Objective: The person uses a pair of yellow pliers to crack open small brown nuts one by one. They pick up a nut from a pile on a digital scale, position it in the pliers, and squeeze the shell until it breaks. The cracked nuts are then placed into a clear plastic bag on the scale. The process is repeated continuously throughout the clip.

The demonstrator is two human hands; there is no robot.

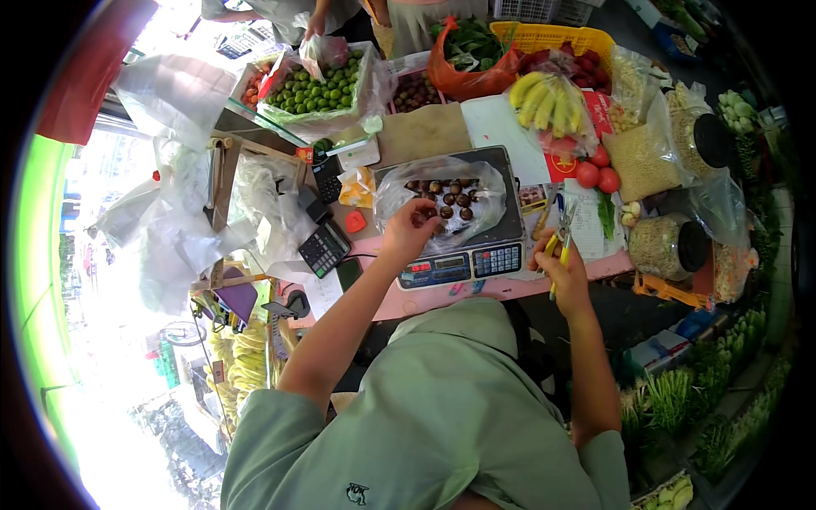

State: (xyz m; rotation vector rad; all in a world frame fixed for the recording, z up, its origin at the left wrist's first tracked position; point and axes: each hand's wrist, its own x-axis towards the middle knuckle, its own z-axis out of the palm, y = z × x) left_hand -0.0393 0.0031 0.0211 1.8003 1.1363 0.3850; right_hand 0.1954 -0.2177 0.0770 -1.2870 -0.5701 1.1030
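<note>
A digital weighing scale [446, 266] stands on the pink table before me. On its platform lies an opened clear plastic bag [488, 213] with dark brown nuts, likely chestnuts [464, 199], spread inside. My left hand [411, 229] reaches over the bag's near left side, fingertips at the nuts; whether it pinches one cannot be told. To the right of the scale, my right hand [564, 274] grips pliers with yellow handles [563, 245], their metal jaws pointing away from me. A sheet of paper with writing [583, 223] lies beyond that hand.
Left of the scale are a calculator [325, 248] and an orange-yellow packet [357, 188]. Behind are a crate of green limes [319, 92] and bagged bananas [551, 105]. Tomatoes [588, 174] and lidded jars [663, 245] stand right. A person's hand [315, 25] holds a bag at the far side.
</note>
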